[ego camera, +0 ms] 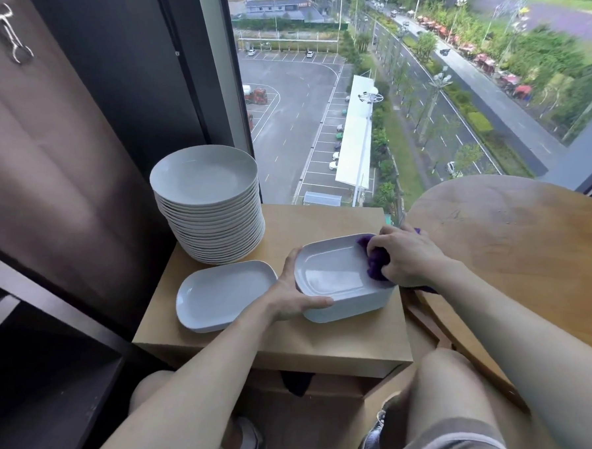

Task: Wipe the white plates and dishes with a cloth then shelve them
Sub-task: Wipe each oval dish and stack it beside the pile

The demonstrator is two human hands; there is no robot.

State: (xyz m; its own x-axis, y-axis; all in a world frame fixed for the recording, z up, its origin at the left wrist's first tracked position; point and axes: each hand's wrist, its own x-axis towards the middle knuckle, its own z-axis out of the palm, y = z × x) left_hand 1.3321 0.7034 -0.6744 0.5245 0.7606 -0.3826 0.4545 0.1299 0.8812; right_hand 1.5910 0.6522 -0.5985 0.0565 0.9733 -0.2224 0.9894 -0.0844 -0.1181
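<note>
A stack of white rectangular dishes [335,273] stands on the small wooden table [294,341]. My left hand [291,293] grips the left edge of the top dish, thumb along its near rim. My right hand [409,256] holds a bunched purple cloth [375,261] pressed against the right end of that dish. A single white rectangular dish [223,295] lies to the left on the table. Behind it rises a tall stack of round white plates [207,201].
A dark shelf unit [37,358] stands at the left, with a brown curtain [44,151] above it. A round wooden table [515,247] is at the right. A floor-to-ceiling window [383,82] lies straight ahead. My knees are below the small table's front edge.
</note>
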